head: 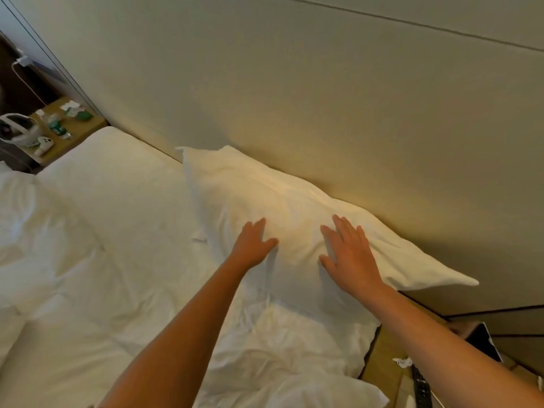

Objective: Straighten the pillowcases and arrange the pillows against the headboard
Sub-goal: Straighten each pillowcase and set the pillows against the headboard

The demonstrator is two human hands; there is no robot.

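We look down at a bed with white linen, and both of our bare arms reach forward over it. The nearer pillow [282, 207] lies along the beige padded headboard [323, 98], its long back edge touching the panel. One pointed corner of its white pillowcase sticks out to the right, past the edge of the mattress, and another corner stands up at the far left end.

Our left hand [253, 245] lies flat on the near left part of this pillow, fingers stretched and a little spread, thumb out to the side. Our right hand [347, 257] lies flat on the near right part, fingers spread wide. Neither grip closes on anything; both hands are open and press palm-down on the cloth, well apart from each other.

A second pillow [117, 178] lies further left, also with its back edge at the headboard, and its right end is just beside the first pillow. In front of both pillows the white duvet [73, 275] is wrinkled.

At the far left stands a wooden bedside surface [97, 120] with a green-labelled bottle [57, 128], a white headset [19, 129] and a white controller [44, 145]. At the lower right we see another wooden surface [382, 366] with a dark remote control [421, 387].
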